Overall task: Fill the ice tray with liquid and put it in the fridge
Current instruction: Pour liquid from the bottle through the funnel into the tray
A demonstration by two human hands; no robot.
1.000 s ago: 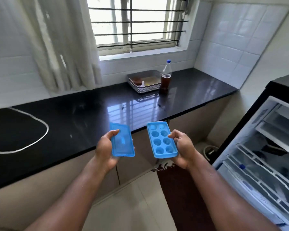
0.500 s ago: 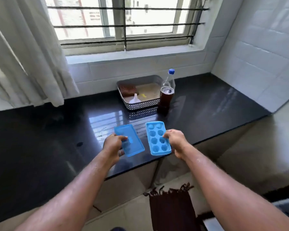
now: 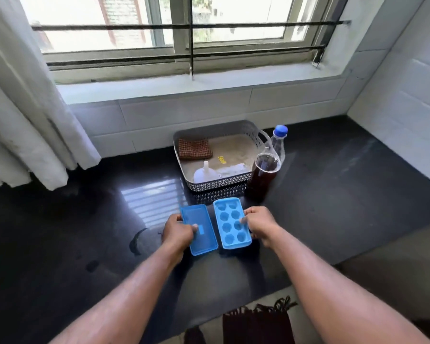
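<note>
A blue ice tray (image 3: 231, 223) with round empty cups lies low over the black counter (image 3: 333, 194), and my right hand (image 3: 261, 225) grips its right edge. Beside it on the left is the flat blue lid (image 3: 201, 232), held at its left edge by my left hand (image 3: 178, 232). Whether tray and lid rest on the counter or hover just above it I cannot tell. Behind the tray stands a clear plastic bottle (image 3: 266, 171) with a blue cap, part full of dark brown liquid. The fridge is out of view.
A grey perforated basket (image 3: 219, 183) behind the tray holds a white funnel (image 3: 205, 172) and a checked brown cloth (image 3: 194, 148). A white curtain (image 3: 23, 108) hangs at the left. Wet smears (image 3: 137, 242) mark the counter. A dark fringed mat (image 3: 258, 324) lies on the floor.
The view has turned from the open fridge to the counter and closed in. Both hands carried the tray and lid forward and down onto or just over the counter.
</note>
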